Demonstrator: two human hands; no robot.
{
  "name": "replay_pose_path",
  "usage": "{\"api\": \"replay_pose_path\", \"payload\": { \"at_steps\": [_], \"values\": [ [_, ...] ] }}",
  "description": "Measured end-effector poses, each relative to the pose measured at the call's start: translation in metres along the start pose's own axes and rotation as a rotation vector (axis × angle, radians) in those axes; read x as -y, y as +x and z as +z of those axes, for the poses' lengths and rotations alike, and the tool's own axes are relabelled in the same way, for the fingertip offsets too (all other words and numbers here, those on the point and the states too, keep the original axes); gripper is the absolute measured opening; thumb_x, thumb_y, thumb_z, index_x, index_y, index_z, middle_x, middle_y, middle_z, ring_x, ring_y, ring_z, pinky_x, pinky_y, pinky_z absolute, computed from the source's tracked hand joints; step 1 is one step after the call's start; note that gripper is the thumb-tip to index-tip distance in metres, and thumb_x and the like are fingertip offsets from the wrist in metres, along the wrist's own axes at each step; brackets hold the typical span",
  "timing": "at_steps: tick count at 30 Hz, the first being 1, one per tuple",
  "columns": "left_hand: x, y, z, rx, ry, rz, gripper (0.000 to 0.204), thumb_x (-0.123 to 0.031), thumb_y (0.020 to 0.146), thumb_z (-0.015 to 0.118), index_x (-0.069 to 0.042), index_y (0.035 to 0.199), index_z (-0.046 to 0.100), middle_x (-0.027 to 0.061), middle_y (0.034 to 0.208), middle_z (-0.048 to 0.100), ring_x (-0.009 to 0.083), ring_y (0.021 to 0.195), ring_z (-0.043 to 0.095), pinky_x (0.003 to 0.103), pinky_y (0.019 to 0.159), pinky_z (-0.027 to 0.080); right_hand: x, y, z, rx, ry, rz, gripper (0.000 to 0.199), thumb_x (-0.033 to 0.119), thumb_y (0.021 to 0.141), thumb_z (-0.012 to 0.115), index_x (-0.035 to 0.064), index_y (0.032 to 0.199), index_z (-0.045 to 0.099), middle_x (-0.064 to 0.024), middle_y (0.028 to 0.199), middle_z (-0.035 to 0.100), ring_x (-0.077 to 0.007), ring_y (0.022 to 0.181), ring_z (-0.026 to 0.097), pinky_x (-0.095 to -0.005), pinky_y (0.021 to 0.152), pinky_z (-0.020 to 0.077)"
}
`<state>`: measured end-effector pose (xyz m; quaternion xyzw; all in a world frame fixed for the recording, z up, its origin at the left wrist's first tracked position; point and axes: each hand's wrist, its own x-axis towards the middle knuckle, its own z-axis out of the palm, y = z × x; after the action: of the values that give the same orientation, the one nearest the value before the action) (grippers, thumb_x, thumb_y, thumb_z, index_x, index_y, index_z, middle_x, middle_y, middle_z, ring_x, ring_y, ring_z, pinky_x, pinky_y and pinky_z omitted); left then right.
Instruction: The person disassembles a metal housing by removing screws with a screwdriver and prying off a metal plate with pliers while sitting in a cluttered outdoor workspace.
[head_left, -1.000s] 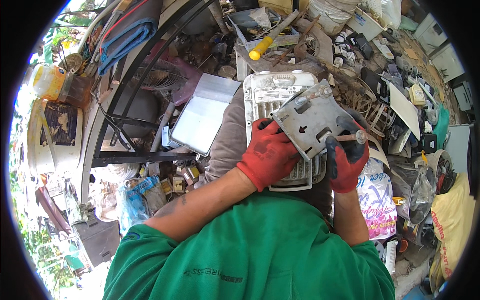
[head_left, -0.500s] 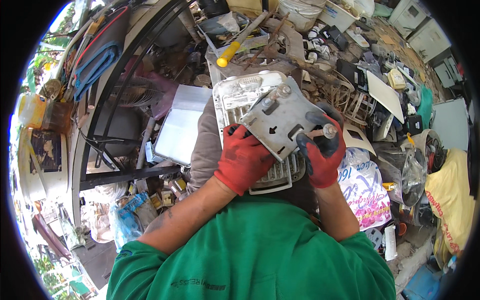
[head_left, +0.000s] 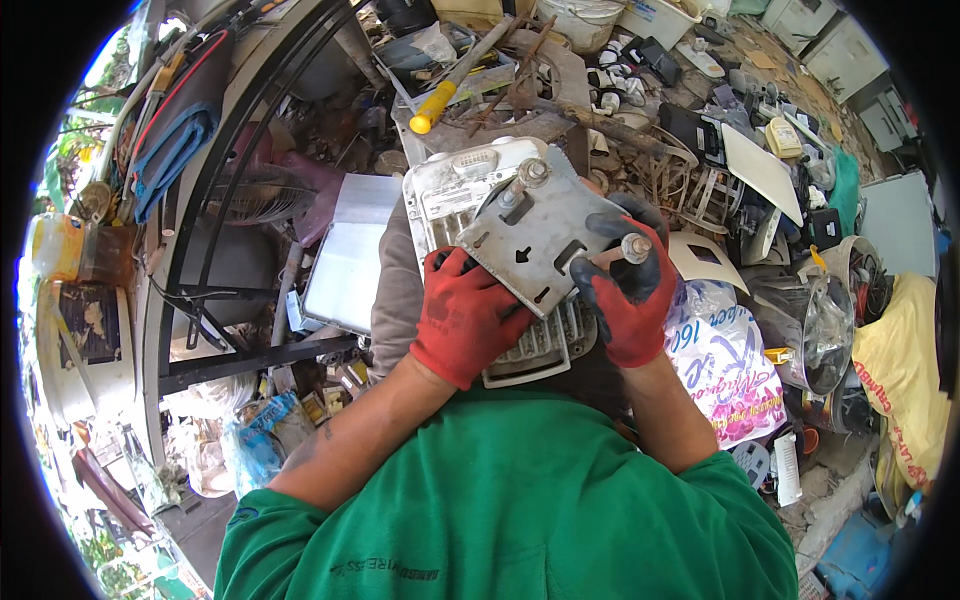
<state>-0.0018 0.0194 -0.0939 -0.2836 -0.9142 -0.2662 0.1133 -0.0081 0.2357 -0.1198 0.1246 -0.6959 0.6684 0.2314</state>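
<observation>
A grey metal mounting bracket with slots and long bolts lies tilted over a white finned metal housing, which rests on my lap. My left hand, in a red glove with dark fingertips, is closed on the bracket's lower left edge; its fingertips are partly hidden. At the right side, my gloved right hand has its thumb and fingers around the right bolt, close to the plate. A second bolt with nuts stands up from the bracket's upper part.
A yellow-handled tool lies beyond the housing. To the left are a white tray-like panel and a black metal frame. Printed plastic bags, a yellow sack and piled scrap crowd the right.
The whole view has shifted slightly, so most things sit a little further left. Both hands keep their hold on the bracket and its bolt.
</observation>
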Motion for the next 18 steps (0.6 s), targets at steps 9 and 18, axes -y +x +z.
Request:
{"api": "replay_pose_path", "payload": {
  "at_steps": [9,18],
  "values": [
    [0.005,-0.003,0.002,0.021,0.016,0.043,0.031,-0.024,0.074,0.081,-0.026,0.105,0.080,-0.0014,0.115,0.072,0.0304,0.122,0.056,0.056,0.103,0.038,0.000,0.002,0.001,-0.004,-0.020,0.010,0.052,0.009,0.074,0.084,-0.0008,0.121,0.065,-0.0160,0.133,0.055,-0.0286,0.131,0.050,-0.0403,0.110,0.0426],
    [0.000,0.002,-0.006,0.082,0.053,0.077,0.030,-0.023,0.072,0.082,-0.023,0.102,0.080,0.0016,0.112,0.073,0.0311,0.118,0.059,0.052,0.102,0.041,-0.001,0.000,0.004,-0.016,-0.054,-0.022,0.051,0.008,0.074,0.086,-0.0001,0.120,0.066,-0.0158,0.133,0.054,-0.0285,0.132,0.051,-0.0400,0.109,0.0430]
  ]
}}
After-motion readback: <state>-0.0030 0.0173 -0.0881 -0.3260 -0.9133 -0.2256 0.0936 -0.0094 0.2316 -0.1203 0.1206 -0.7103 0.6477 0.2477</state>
